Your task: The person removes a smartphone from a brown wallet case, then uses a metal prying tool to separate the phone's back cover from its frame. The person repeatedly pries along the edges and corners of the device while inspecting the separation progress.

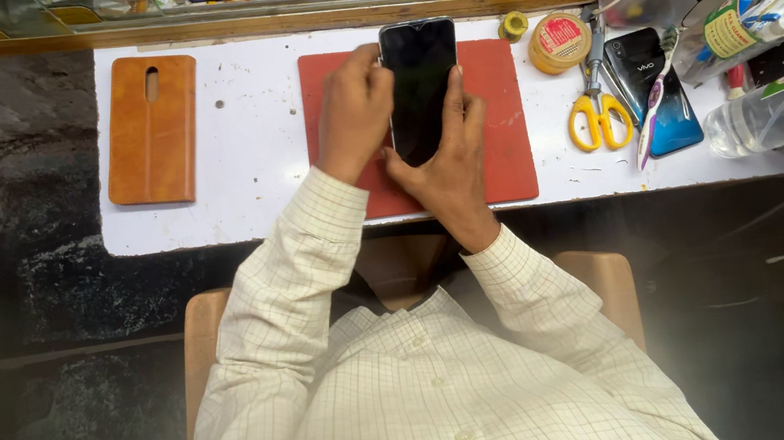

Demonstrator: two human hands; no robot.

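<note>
Setting: a small white tabletop (256,182) over a dark stone floor, with a wooden ledge and a glass case along its far edge; the person sits on a wooden stool, in a pale checked shirt.
Left end: a tan leather phone cover (152,128) lies flat, near the left edge, well apart from the hands. Bare white surface lies between it and the mat.
Middle: a red mat (502,135) reaches almost to the near edge of the tabletop.
Left hand (353,114): fingers curled narrow against the left long side of the black smartphone (422,85), the thumb side pressing its edge.
Smartphone: dark screen up, lengthwise over the mat, its top end poking past the far edge of the mat.
Right hand (451,167): holds the phone from below, fingers wrapped round its lower end and the thumb up along its right side.
Right of mat: a small yellow spool (514,25) and a round yellow tin (559,42) stand near the far corner of the mat.
Further right: yellow-handled scissors (598,107), then a blue phone (658,94) lying back up with a toothbrush (653,115) across it.
Right end: crowded; a clear plastic bottle (781,110) lies on its side by the near edge, with a pot of pens and tools (759,15) behind it.
Open room: mostly to the left of the mat; the right is hemmed in by clutter.
</note>
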